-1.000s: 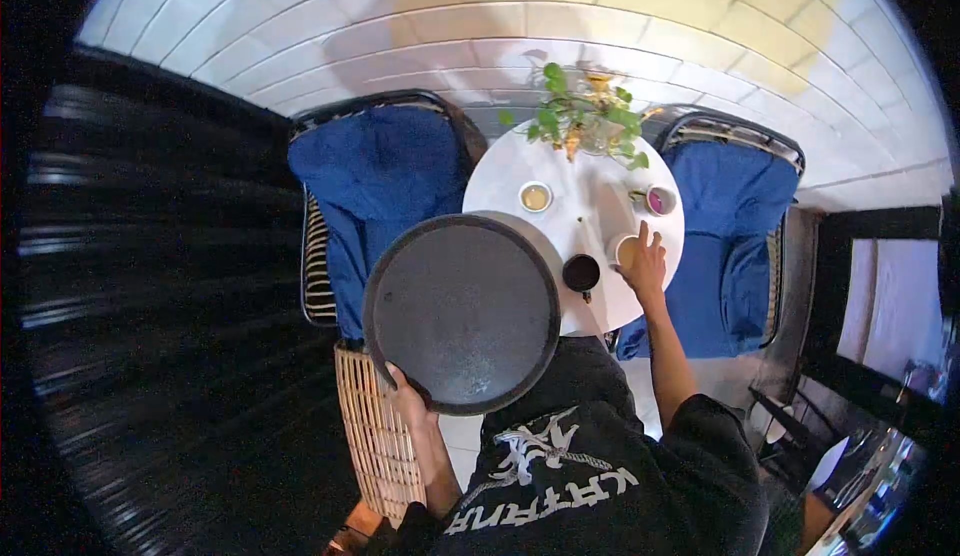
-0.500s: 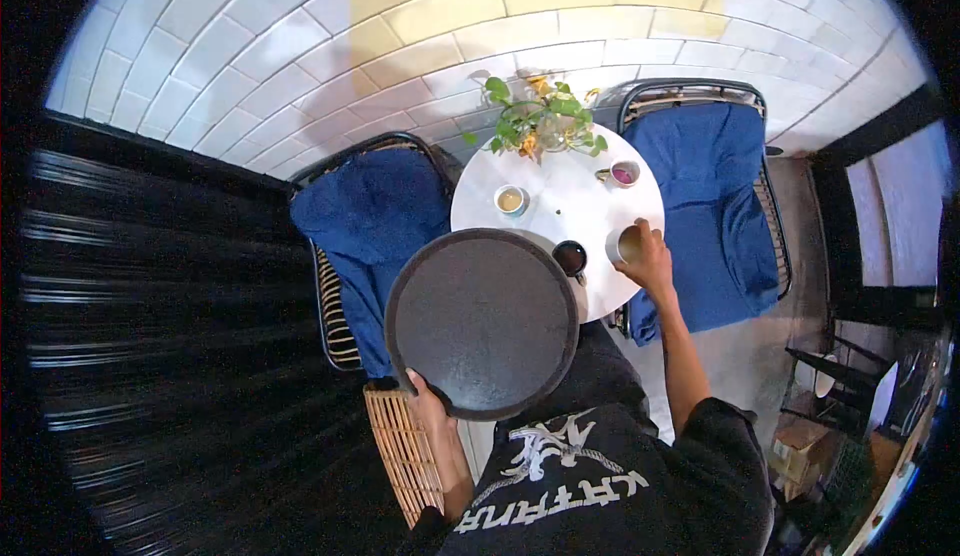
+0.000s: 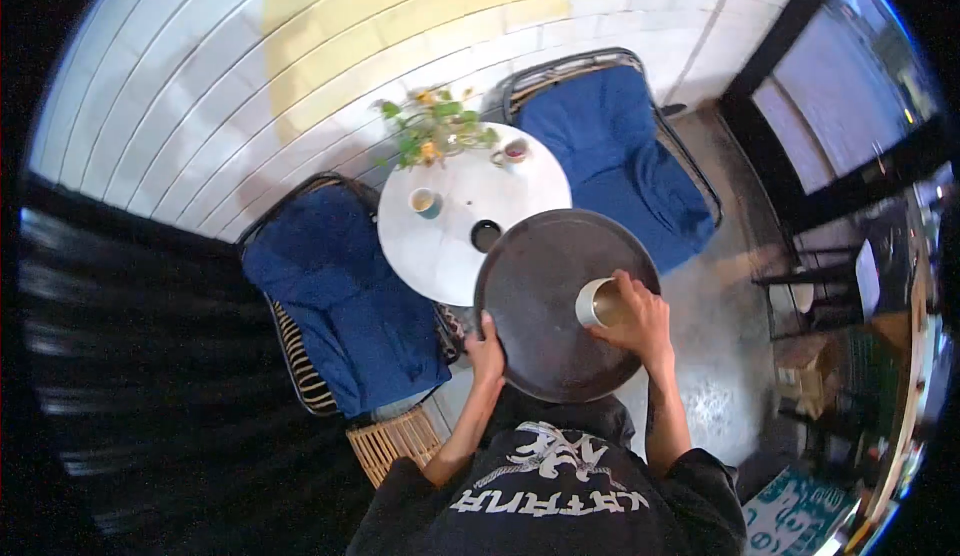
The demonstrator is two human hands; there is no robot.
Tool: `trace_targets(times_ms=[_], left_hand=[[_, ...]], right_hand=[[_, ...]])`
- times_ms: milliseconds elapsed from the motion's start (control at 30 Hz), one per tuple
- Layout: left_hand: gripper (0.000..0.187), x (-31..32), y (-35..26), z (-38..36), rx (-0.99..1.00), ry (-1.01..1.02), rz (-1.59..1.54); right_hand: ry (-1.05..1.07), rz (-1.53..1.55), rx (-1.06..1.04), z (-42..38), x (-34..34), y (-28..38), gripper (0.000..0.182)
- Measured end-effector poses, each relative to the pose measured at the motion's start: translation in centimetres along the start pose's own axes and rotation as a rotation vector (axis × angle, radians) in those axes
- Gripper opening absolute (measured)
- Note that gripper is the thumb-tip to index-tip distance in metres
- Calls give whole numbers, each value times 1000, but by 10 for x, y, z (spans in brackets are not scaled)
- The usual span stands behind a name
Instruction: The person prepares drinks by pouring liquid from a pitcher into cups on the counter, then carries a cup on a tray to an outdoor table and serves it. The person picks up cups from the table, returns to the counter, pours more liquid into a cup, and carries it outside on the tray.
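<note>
Round table (image 3: 430, 256): tan-filled cup (image 3: 424, 202), purple-filled mug (image 3: 514, 151), black cup (image 3: 486, 236).
Tray (image 3: 545, 301): I grip its left rim, left hand (image 3: 486, 356).
White cup (image 3: 593, 305): over tray, my right hand (image 3: 638, 322) around it, axis crosswise, mouth rightward; contents unclear.

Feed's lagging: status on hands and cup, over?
Left hand gripping tray edge. Right hand on white cup over tray, contact with tray unclear. Nothing seen blocking it.
</note>
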State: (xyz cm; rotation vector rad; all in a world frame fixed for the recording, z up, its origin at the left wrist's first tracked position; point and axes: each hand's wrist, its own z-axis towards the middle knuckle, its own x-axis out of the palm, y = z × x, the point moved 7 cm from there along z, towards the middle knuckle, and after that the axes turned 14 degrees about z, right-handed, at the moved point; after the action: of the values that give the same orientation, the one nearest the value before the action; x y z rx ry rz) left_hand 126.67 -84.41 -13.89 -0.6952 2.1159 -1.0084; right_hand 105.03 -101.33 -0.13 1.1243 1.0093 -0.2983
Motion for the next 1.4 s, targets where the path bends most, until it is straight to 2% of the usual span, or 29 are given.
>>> trace_targets(times_ms=[67,100,200,233,267,300,333,367,400,467,533,567,600,667,700,733,833,867,967,1033,1133,1200,1267,1300,1400], left_hand=[[53,31,-32,-37,-2,122,2],[54,47,-31,-47,-51,182,103],[53,99,-33,-74,4,334,252],[51,122,-30,-77,106,401,143],[51,140,-20,-82,136,443,162],[51,160,-24,-92,122,516,144],[51,180,-27,-102,112,589,126],[51,196,-23,-106,86,607,292],[51,216,-30,-121,122,645,312],[52,250,-51,-155,204,598,284],[54,293,-53,-181,198,624,298],[55,324,-31,-177,189,685,255],[54,345,-33,-194,110,741,251],[54,395,-20,-206,139,789,214],[54,413,-23,-222,151,828,240],[54,426,-31,-237,169,817,261],[53,473,-43,-273,212,836,268],[53,489,-43,-280,227,836,261],[54,527,-59,-305,240,869,307],[57,555,-66,-313,243,878,347],[58,609,-70,-319,222,876,434],[52,646,-80,-321,282,833,434],[51,698,-66,-304,252,871,468],[51,722,-63,-299,224,897,502],[53,759,-122,-331,225,865,580]], right_hand=[[-8,-66,114,-32,-17,-9,80],[-5,-76,175,-50,-26,-18,81],[-98,-94,302,-101,-60,-46,85],[-142,-57,294,-117,-68,-58,87],[-192,-20,282,-131,-78,-69,90],[-162,10,408,-140,-92,-79,89],[-209,8,437,-152,-104,-91,89],[-313,37,386,-165,-117,-100,90],[-418,60,333,-178,-131,-109,92],[-526,74,353,-205,-154,-144,86],[-552,465,484,-237,-163,-202,82],[-584,482,566,-253,-180,-214,67],[-628,472,594,-268,-195,-234,67],[-572,619,746,-296,-203,-276,48],[-582,501,753,-305,-217,-286,36],[-613,498,780,-315,-223,-296,36],[-734,769,646,-326,-245,-335,25],[-725,852,729,-332,-243,-350,24],[-799,1002,722,-332,-260,-379,27],[-722,1263,799,-326,-268,-403,32],[-724,1319,755,-312,-276,-448,37],[-766,1341,753,-304,-273,-483,38],[-874,1342,675,-288,-292,-514,38],[-877,1334,702,-283,-294,-533,39],[-940,1347,766,-263,-327,-567,41]])
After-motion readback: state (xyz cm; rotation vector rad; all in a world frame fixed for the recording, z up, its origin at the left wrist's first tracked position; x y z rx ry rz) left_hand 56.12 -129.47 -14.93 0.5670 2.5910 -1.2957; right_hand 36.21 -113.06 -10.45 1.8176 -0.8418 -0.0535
